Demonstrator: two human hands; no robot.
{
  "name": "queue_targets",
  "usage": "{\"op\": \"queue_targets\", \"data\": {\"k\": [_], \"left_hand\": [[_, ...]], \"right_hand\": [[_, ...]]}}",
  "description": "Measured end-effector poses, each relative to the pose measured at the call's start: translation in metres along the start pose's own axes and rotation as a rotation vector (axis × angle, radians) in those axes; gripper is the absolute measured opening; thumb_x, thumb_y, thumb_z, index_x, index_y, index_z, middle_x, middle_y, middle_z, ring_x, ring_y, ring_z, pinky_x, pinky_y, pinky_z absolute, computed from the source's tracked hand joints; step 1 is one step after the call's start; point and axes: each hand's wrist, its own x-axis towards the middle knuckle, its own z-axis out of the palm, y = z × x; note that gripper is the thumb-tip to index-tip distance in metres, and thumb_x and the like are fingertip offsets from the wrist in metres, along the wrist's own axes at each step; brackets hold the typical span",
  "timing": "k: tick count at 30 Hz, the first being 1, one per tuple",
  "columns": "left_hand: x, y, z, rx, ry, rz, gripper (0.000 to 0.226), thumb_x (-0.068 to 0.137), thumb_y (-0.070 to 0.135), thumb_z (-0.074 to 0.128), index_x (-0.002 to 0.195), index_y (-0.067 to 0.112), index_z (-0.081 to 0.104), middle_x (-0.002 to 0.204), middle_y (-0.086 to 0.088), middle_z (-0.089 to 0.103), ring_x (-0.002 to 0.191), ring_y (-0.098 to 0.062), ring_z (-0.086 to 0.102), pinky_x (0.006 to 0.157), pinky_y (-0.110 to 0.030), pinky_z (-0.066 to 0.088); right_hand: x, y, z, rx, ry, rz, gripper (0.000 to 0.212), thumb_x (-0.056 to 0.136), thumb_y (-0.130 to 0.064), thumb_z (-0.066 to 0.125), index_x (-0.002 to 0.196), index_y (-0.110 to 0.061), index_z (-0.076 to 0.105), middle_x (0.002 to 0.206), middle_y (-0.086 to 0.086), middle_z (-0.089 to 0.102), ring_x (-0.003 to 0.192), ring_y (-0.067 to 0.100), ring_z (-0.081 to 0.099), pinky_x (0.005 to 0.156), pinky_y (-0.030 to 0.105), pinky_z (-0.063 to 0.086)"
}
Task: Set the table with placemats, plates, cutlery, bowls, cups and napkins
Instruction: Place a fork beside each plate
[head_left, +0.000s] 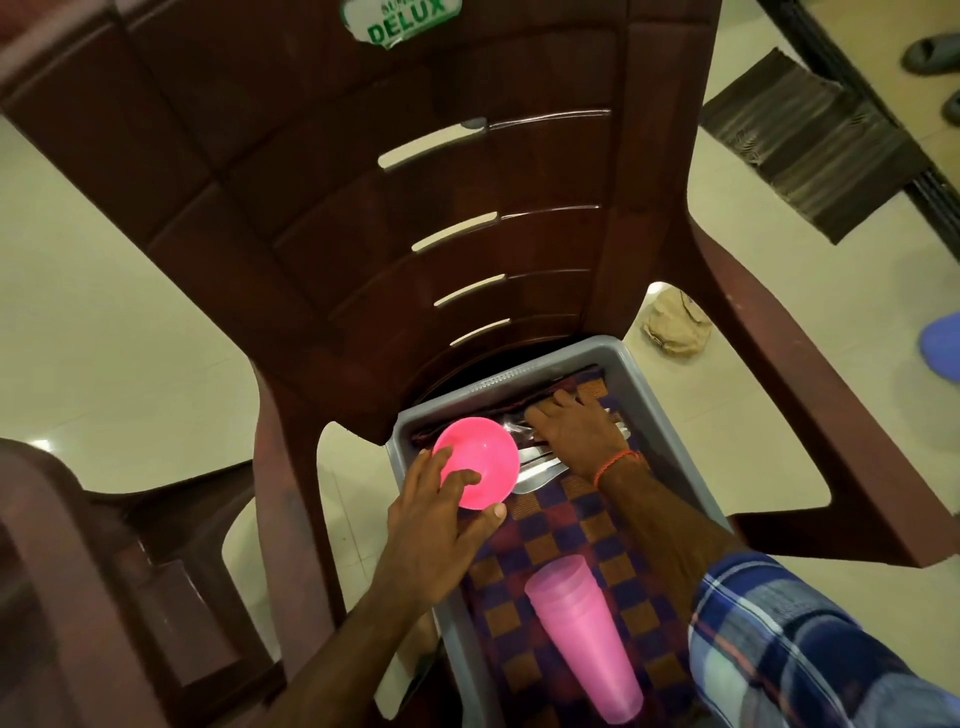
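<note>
Pink bowl (485, 454) in left hand (431, 530), just inside left wall of tray (665, 441)

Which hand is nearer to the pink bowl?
Left. The left hand grips the pink bowl at its near rim; the right hand rests on the cutlery just right of it.

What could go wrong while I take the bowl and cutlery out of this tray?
The pink bowl is held only at its rim by the left hand, so it might slip. The stacked cups lie on their side and could roll if the grey tray on the chair gets jolted.
</note>
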Motion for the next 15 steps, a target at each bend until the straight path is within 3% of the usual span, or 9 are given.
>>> {"op": "queue_targets", "data": {"k": [5,9,11,13,15], "left_hand": [[-0.007,0.008,-0.007,0.039,-0.033,0.002,0.088,0.077,0.084,0.021,0.144,0.033,0.049,0.168,0.006,0.016,0.156,-0.020,0.005,0.119,-0.053,0.027],[-0.020,0.027,-0.022,0.059,-0.016,0.043,0.084,0.080,0.084,0.023,0.143,0.035,0.050,0.169,0.005,0.016,0.156,-0.020,0.006,0.119,-0.053,0.028],[-0.028,0.042,-0.032,0.025,-0.004,0.063,0.080,0.081,0.082,0.029,0.140,0.034,0.053,0.167,0.004,0.020,0.155,-0.020,0.011,0.119,-0.052,0.030],[-0.038,0.059,-0.043,-0.003,0.012,0.084,0.082,0.080,0.084,0.031,0.138,0.032,0.056,0.164,0.003,0.028,0.153,-0.021,0.019,0.118,-0.048,0.032],[-0.050,0.079,-0.055,-0.083,0.029,0.121,0.084,0.081,0.085,0.034,0.138,0.027,0.058,0.155,0.003,0.042,0.145,-0.018,0.033,0.115,-0.041,0.036]], "right_hand": [[-0.011,0.008,-0.022,0.300,-0.025,0.114,0.015,0.092,-0.010,0.059,0.106,-0.014,0.056,0.097,0.013,0.067,0.092,0.033,0.061,0.077,0.042,0.046],[-0.037,-0.003,-0.058,0.716,-0.089,0.369,0.028,0.090,-0.010,0.063,0.095,-0.021,0.038,0.097,0.004,0.058,0.087,0.022,0.055,0.069,0.034,0.040],[-0.054,-0.014,-0.087,0.927,-0.036,0.513,0.008,0.102,-0.018,0.050,0.104,-0.020,0.043,0.095,0.003,0.060,0.085,0.021,0.057,0.070,0.035,0.043],[-0.074,-0.027,-0.123,1.019,0.068,0.564,0.014,0.105,-0.021,0.045,0.118,-0.015,0.046,0.092,0.001,0.062,0.083,0.020,0.060,0.069,0.035,0.043],[-0.096,-0.042,-0.166,1.114,0.135,0.570,0.015,0.105,-0.021,0.045,0.118,-0.014,0.050,0.087,-0.006,0.061,0.077,0.013,0.059,0.068,0.031,0.044]]}}
